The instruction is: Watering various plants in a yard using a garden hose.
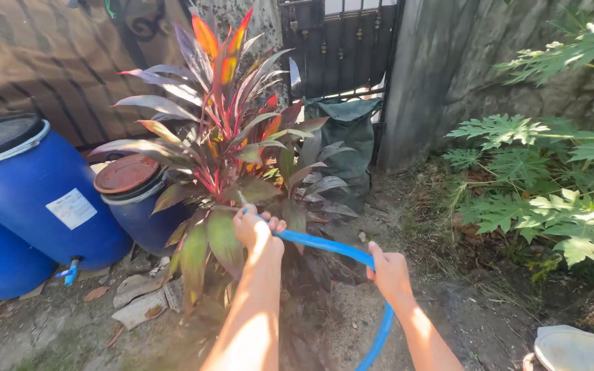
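A blue garden hose (324,243) runs from the lower middle up and to the left, toward a red and purple leafy plant (232,130). My left hand (256,229) grips the hose near its end, right in front of the plant's lower leaves. A thin stream of water comes off the hose end by that hand. My right hand (388,273) holds the hose farther back, where it bends down toward the ground.
Blue plastic barrels (42,199) with small taps stand at the left, one smaller barrel with a brown lid (126,173). A dark metal gate (342,45) and a green bag (348,134) are behind the plant. Green papaya-like leaves (551,199) fill the right. A white container (575,350) sits at bottom right.
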